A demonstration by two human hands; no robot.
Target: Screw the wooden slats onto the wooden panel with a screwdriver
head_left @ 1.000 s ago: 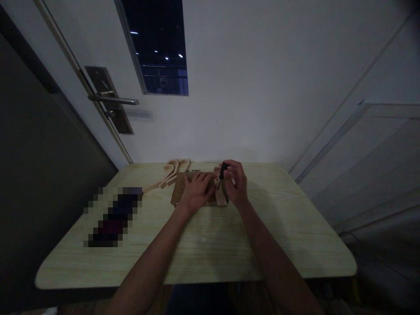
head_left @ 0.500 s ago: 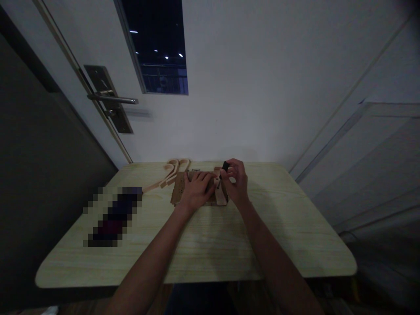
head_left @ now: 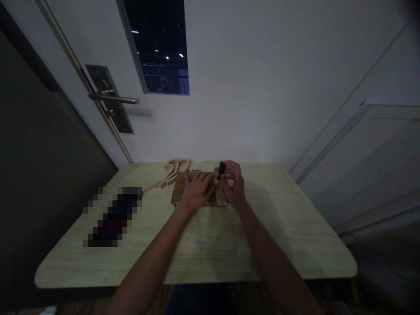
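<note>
screwdriver (head_left: 222, 169) stands steeper than half-second ago, right hand (head_left: 234, 185) pinching handle; probably mid-turn. tip at wood piece (head_left: 221, 199), on right end of brown board (head_left: 177, 190). left hand (head_left: 197, 192) flat on board, fingers spread.

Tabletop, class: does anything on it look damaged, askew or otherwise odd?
Yes: the brown sheet under the left hand has a ragged left edge, perhaps torn. Also, blocky pixels hide a dark object at left.

Just below the frame's centre, the left hand (head_left: 197, 191) lies on a brown board (head_left: 178, 189); the right hand (head_left: 235, 187) holds a screwdriver (head_left: 222, 169) over a wooden piece (head_left: 221, 199).
</note>
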